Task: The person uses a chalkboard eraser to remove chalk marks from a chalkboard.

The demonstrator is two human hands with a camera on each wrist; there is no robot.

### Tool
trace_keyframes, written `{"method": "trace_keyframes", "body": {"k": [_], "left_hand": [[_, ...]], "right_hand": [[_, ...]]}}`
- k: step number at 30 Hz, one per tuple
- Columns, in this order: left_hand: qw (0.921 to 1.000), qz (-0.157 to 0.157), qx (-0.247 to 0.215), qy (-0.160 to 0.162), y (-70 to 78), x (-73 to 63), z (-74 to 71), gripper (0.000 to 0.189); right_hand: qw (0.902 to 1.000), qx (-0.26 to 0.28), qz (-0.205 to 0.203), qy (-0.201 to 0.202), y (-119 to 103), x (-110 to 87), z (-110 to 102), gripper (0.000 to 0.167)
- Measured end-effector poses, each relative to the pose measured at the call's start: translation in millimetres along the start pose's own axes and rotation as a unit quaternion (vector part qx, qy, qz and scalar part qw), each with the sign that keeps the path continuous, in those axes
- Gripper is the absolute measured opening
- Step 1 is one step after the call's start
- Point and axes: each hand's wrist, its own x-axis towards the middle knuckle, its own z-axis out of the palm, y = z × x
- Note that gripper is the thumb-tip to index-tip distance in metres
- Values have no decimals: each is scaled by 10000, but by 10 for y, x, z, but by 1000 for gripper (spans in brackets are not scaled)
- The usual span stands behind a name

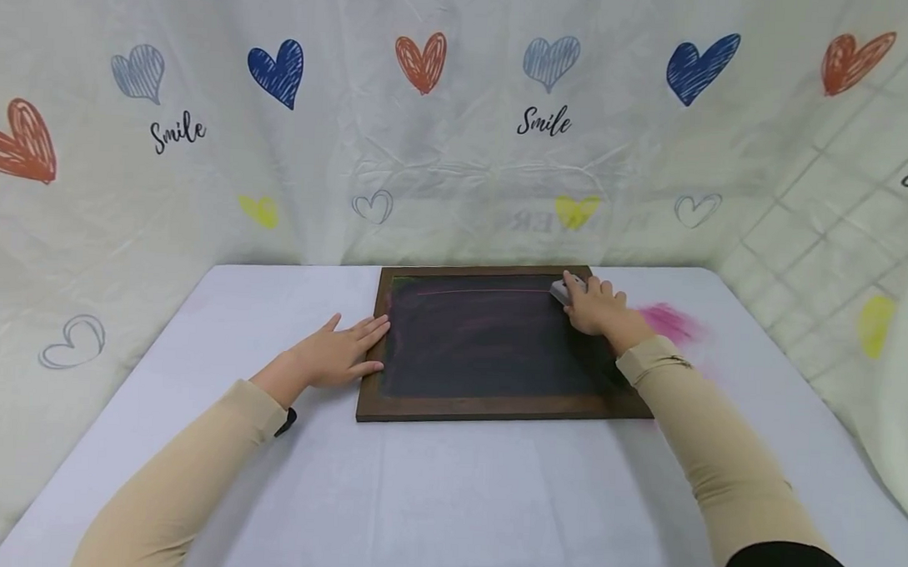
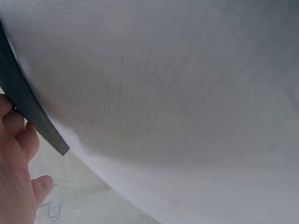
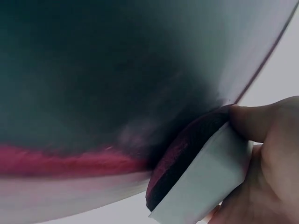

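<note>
A wood-framed chalkboard (image 1: 489,343) lies on the table, its dark surface faintly smudged with pink. A thin pink chalk line (image 1: 491,291) runs along its upper edge; close up, the right wrist view has a broad pink band (image 3: 70,162) there. My left hand (image 1: 327,356) rests against the frame's left side with fingers spread, touching its edge. At the upper right corner, my right hand (image 1: 596,311) grips a chalkboard eraser (image 3: 201,172) with a pale body and a dark, pink-dusted felt pad. The felt meets the board at the end of the pink band.
The board sits on a white-covered table (image 1: 446,500). Pink chalk dust (image 1: 670,322) stains the cover right of the board. Behind and beside the table hangs a white curtain (image 1: 459,150) printed with hearts and "Smile".
</note>
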Motion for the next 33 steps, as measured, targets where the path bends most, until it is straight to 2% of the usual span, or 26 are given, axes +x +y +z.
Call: {"method": "trace_keyframes", "body": {"k": [6, 14, 21, 27, 33], "left_hand": [[10000, -14, 68, -14, -13, 2, -4, 78], [10000, -10, 92, 1, -24, 16, -16, 78], [9999, -70, 84, -55, -26, -3, -27, 78], [9999, -78, 87, -65, -30, 9, -39, 78], [9999, -61, 62, -147, -18, 29, -17, 79]], "right_hand": [[9988, 297, 287, -249, -102, 98, -52, 67], [9976, 348, 570, -160, -305, 300, 4, 66], [9990, 297, 338, -45, -658, 391, 77, 64], [9999, 44, 100, -110, -1037, 516, 146, 64], [9995, -153, -179, -217, -1441, 560, 223, 64]]}}
